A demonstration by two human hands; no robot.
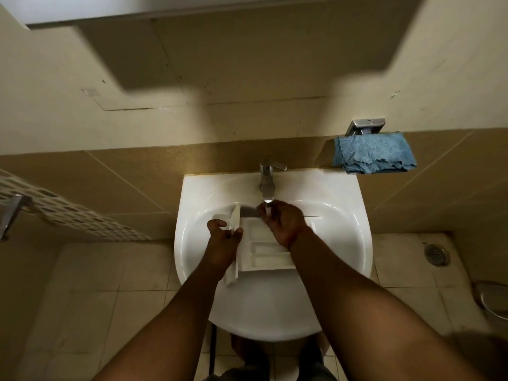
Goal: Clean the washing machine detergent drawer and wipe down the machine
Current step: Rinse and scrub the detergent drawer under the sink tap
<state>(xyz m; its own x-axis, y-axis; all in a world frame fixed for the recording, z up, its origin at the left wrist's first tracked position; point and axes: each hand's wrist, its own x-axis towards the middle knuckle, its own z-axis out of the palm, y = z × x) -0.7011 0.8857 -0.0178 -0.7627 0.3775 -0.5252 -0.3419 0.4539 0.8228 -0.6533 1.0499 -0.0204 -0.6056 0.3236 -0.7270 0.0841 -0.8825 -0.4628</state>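
Note:
A white detergent drawer [264,254] with several compartments lies across the white sink [343,243], under the chrome tap [268,182]. My left hand [224,229] grips the drawer's front panel at its left end. My right hand [283,222] is over the drawer's far side, directly below the tap's spout, its fingers curled on something small that I cannot make out. A crumpled blue cloth [373,154] hangs from a metal holder on the tiled wall, to the right of the tap.
A perforated white basket [68,213] juts out from the left wall. A floor drain [437,254] and a round metal lid [494,301] are on the tiled floor at the right. My feet show below the sink.

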